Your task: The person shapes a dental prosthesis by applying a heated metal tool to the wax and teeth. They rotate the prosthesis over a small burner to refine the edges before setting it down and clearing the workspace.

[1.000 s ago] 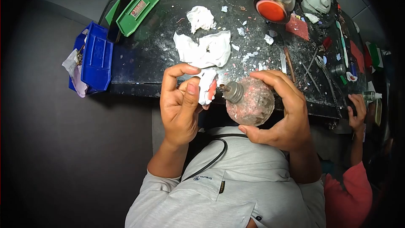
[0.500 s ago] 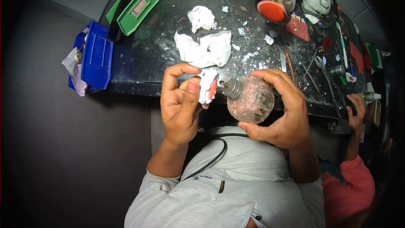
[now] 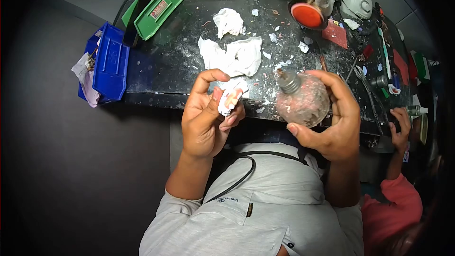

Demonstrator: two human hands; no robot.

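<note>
While right hand (image 3: 332, 123) cups round glass bulb (image 3: 303, 102) from below, metal neck tilted up-left, left hand (image 3: 208, 118) sits palm-up, fingers curled, pinching small white-and-pink piece (image 3: 228, 102) over black bench (image 3: 180, 66) edge.

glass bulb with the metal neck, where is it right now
In the head view the glass bulb sits right of centre, held in the right hand over the near edge of the black table, apart from the left hand.
</note>
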